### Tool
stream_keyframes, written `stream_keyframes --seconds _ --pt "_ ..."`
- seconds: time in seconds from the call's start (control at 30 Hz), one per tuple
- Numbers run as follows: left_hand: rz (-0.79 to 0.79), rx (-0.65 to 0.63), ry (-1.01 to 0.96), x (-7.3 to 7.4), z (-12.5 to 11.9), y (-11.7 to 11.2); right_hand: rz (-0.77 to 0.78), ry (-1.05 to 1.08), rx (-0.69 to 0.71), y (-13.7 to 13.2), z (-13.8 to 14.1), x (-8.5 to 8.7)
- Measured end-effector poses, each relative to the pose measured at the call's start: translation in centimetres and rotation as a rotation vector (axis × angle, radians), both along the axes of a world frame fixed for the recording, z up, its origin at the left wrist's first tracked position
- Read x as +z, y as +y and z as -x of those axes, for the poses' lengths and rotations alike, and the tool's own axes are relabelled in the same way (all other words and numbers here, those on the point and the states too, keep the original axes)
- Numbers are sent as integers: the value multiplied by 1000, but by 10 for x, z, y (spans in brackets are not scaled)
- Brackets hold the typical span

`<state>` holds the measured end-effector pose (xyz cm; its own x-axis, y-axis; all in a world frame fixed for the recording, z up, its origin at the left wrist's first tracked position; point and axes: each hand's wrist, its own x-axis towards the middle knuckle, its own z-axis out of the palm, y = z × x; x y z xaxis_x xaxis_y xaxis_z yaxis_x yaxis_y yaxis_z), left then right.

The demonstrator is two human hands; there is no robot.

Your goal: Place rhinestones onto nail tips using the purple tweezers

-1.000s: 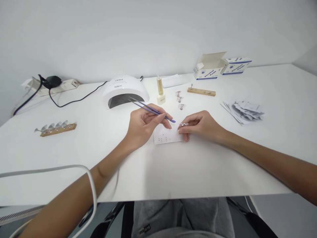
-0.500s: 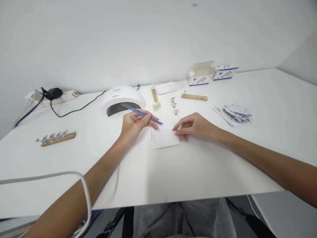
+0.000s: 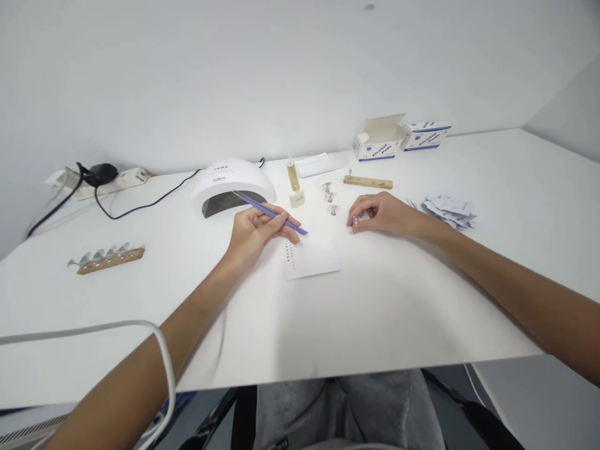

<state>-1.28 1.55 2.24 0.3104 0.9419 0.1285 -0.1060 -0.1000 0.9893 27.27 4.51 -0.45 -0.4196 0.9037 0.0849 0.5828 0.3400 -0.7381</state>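
Note:
Purple tweezers point(image 3: 272, 213) rest across the fingers of my left hand point(image 3: 257, 232), their metal tips pointing up and left toward the lamp. Under that hand's fingertips lies a white card point(image 3: 316, 259) with rows of small dark dots along its left side. My right hand point(image 3: 382, 214) is right of the card, pinching a small clear piece with a shiny metal part point(image 3: 355, 221). Three similar clear pieces point(image 3: 330, 197) stand in a column on the table between my hands and the back wall. Too small to make out is the exact kind of these pieces.
Behind my left hand stands a white nail lamp point(image 3: 234, 181), beside a gold-capped bottle point(image 3: 294, 181). A wooden strip point(image 3: 368, 182), alcohol pad boxes point(image 3: 379, 142) and a pile of packets point(image 3: 450, 210) lie right. Leftward are another wooden strip point(image 3: 110, 260) with several pieces and a power strip point(image 3: 134, 179).
My right hand has moved right and slightly back, away from the card, carrying the small clear piece. My left hand with the tweezers has hardly moved.

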Motion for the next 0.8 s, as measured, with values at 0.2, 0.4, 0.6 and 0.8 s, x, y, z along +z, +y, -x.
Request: stream_keyframes --seconds 0.2,0.4,0.6,0.8 --pt "-14 30 -2 4 5 5 66 -62 46 0 -9 13" --pt "-1 121 38 5 11 10 -39 21 -77 -14 -6 39" --pt "37 34 146 -3 11 10 -358 -76 18 -61 56 19" --pt "26 -41 307 -4 10 10 -320 -225 180 -77 73 -7"
